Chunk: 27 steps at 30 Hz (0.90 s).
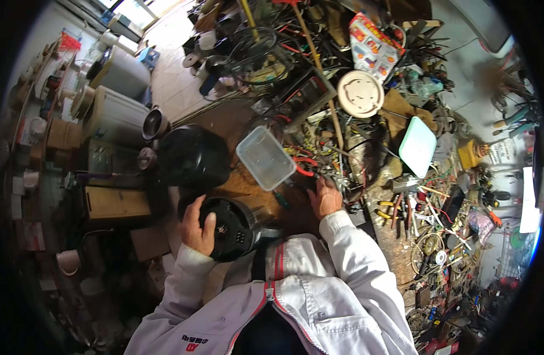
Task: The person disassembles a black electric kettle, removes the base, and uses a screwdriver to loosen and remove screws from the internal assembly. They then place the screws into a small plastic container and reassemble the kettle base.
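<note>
My left hand (pixel 199 229) grips the left edge of a round black appliance part (pixel 224 229), its thumb on top and its fingers along the side. The part rests tilted by my lap; a clear, shiny piece sits at its right, and its exact kind I cannot make out. My right hand (pixel 327 199) reaches over the bench edge among loose tools, thumb and fingers apart, with nothing visible in it. Just beyond it lie red-handled pliers (pixel 305 167). A clear plastic box (pixel 266 158) stands between and beyond my hands, with a green-handled screwdriver (pixel 281 199) below it.
A large black appliance housing (pixel 195 155) stands beyond my left hand. To the right, the cluttered bench holds a round cream lid (pixel 360 94), a pale green lid (pixel 418 147), yellow-handled pliers (pixel 385 209) and several other tools. A long wooden stick (pixel 319 59) leans across the far heap.
</note>
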Motion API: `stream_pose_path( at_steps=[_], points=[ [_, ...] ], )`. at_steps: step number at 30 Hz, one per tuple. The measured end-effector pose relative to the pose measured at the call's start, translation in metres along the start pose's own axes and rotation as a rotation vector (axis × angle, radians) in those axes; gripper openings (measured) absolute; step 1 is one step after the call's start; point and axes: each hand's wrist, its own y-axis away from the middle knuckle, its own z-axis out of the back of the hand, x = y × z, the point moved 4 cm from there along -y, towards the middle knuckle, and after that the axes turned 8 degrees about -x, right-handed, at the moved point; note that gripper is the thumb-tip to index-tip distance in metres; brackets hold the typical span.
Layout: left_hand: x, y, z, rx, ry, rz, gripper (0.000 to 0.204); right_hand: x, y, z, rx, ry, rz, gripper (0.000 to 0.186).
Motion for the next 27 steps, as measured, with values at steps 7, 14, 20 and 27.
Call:
stream_pose_path(
  at_steps=[7, 14, 20, 27],
  points=[
    [0.001, 0.002, -0.002, -0.009, -0.043, 0.024, 0.046, -0.011, -0.014, -0.035, 0.006, 0.242, 0.043, 0.036],
    [0.006, 0.003, -0.004, -0.015, -0.043, -0.007, 0.045, -0.022, -0.003, -0.005, 0.117, 0.059, -0.051, 0.042],
    [0.009, 0.003, -0.005, -0.016, -0.028, -0.018, 0.044, -0.063, 0.044, 0.042, 0.206, -0.133, -0.142, 0.041],
    [0.017, 0.007, -0.005, 0.011, -0.009, 0.030, 0.044, -0.033, 0.109, 0.137, 0.135, -0.234, -0.348, 0.027]
  ],
)
